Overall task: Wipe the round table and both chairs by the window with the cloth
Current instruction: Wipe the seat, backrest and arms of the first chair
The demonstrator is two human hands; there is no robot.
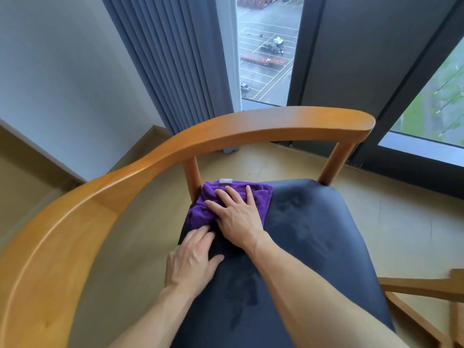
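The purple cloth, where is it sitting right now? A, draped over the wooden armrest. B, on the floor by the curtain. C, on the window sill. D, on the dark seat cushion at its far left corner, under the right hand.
D: the purple cloth lies on the seat cushion beside an armrest post, with the right hand flat on it.

Soft daylight from window (pixel 266 51) (overcast); edges bowed, sharp focus.

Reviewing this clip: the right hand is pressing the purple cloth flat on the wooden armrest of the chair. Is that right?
Not quite. In the head view the right hand presses the purple cloth flat on the dark seat, at its back corner, not on the wooden armrest.
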